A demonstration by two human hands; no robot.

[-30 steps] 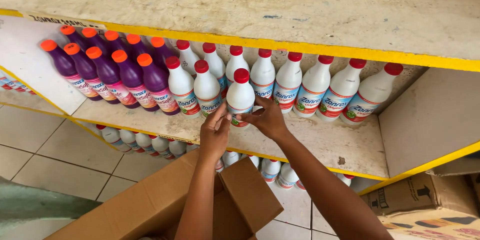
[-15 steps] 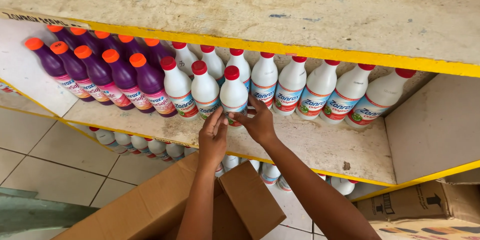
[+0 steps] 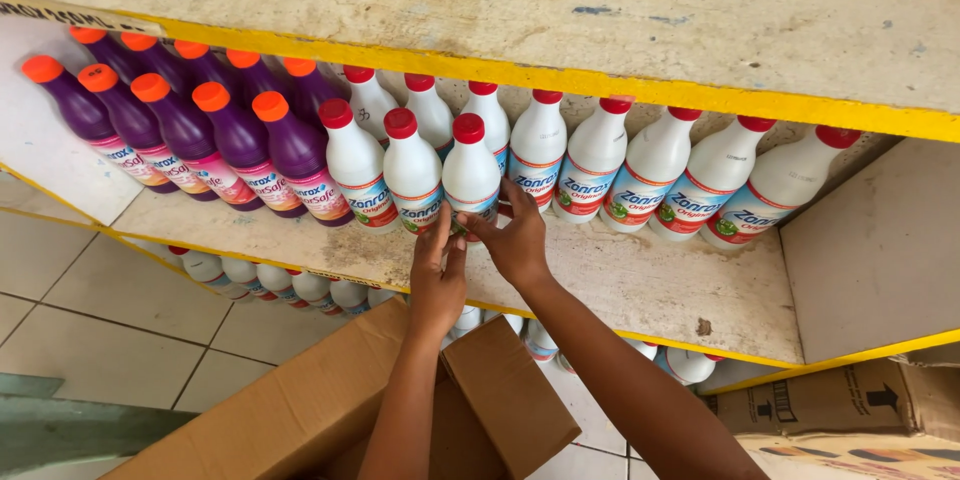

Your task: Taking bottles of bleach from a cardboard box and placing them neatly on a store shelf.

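A white bottle with a red cap (image 3: 471, 175) stands at the front of the middle shelf (image 3: 640, 285), third in a short front row of white bottles. My left hand (image 3: 437, 275) reaches up with its fingertips on the bottle's lower left side. My right hand (image 3: 517, 240) touches its lower right side, fingers spread across the label. Both hands press on the bottle rather than wrap around it. Behind it runs a longer row of white red-capped bottles (image 3: 650, 175).
Purple bottles with orange caps (image 3: 215, 130) fill the shelf's left part. An open cardboard box (image 3: 330, 405) sits below my arms. More white bottles (image 3: 270, 285) stand on the lower shelf. A yellow-edged upper shelf (image 3: 560, 80) overhangs. Another carton (image 3: 840, 405) lies at lower right.
The view shifted slightly left and down. Both hands stayed on the same white bottle, settling it into the front row beside the two others.
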